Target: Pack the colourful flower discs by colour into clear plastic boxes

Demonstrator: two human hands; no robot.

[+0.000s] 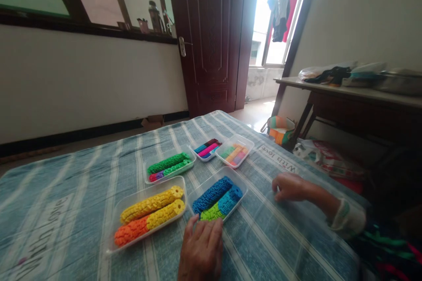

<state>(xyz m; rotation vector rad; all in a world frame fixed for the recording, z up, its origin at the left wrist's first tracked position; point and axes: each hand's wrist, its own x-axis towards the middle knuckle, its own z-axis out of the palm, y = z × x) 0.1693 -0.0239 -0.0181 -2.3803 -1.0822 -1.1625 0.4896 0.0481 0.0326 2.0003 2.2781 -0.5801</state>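
My left hand (201,246) rests at the near edge of a clear plastic box (244,191), fingers stretched forward and fingertips at its rim. That box holds a blue stack of notched discs (212,194) and a lime-and-blue stack (224,204). To the left, another clear box (145,239) holds a yellow stack (150,204) and an orange-and-yellow stack (148,223). My right hand (290,187) is over the cloth on the right, fingers curled with thumb against index and slightly blurred. What it pinches, if anything, I cannot make out.
Farther back are a box with green stacks (169,164), a box with blue and pink stacks (207,148) and a box of mixed colours under a cloudy cover (234,151). A striped blue cloth (82,175) covers the surface. A side table (329,85) stands right, a door (211,30) behind.
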